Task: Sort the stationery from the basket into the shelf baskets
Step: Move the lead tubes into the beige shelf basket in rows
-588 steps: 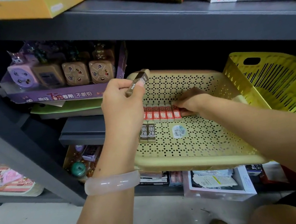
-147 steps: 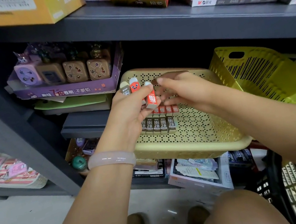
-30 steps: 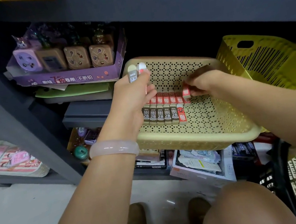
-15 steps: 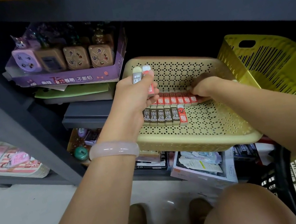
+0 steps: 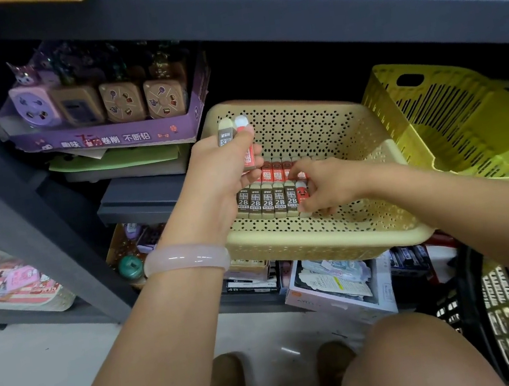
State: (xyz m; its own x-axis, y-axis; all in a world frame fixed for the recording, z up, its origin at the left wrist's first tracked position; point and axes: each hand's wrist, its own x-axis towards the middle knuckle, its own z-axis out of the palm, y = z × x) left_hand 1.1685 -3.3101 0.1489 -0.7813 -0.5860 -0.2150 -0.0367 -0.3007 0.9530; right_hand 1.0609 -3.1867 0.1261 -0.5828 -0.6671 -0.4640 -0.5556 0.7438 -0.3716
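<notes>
A beige perforated shelf basket (image 5: pixel 329 241) juts out from the shelf in front of me. On its floor lie a back row of red erasers (image 5: pixel 277 171) and a front row of brown 2B erasers (image 5: pixel 266 202). My left hand (image 5: pixel 225 180) is raised over the basket's left side and grips two erasers (image 5: pixel 235 133), one brown and one red, whose ends stick up. My right hand (image 5: pixel 327 183) reaches into the basket and pinches a red eraser (image 5: pixel 302 195) at the right end of the front row.
A yellow slatted basket (image 5: pixel 453 116) stands tilted to the right. A purple box of sharpeners (image 5: pixel 103 116) sits on the left shelf. A black basket (image 5: pixel 507 303) is on the floor at the lower right, by my knee. The grey shelf (image 5: pixel 252 11) above carries boxes.
My right hand has moved from the back row of red erasers down to the right end of the front row. My left hand has stayed raised with its two erasers.
</notes>
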